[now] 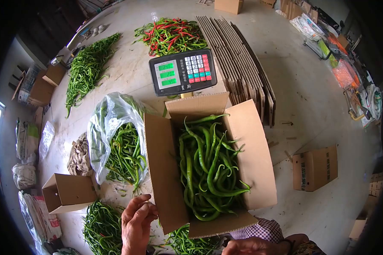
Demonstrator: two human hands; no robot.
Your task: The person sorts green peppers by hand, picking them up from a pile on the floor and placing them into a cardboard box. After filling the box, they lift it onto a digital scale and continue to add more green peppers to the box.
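Observation:
An open cardboard box [253, 153] full of long green peppers [210, 165] stands just below a black digital scale display [183, 72] with green lit readouts. My left hand [138, 219] is beside the box's lower left flap, fingers curled with the thumb against them; whatever they may hold is too small to make out. At the bottom edge, below the box's front flap, my right hand [253, 246] is only partly in view, its fingers hidden. A clear plastic bag [102, 131] of green peppers lies left of the box.
Piles of green peppers [89, 66] and red and green peppers [172, 36] lie on the floor. Flattened cardboard sheets [242, 63] are stacked behind the box. Other boxes stand left [74, 191] and right [317, 168]. Bags and clutter line both walls.

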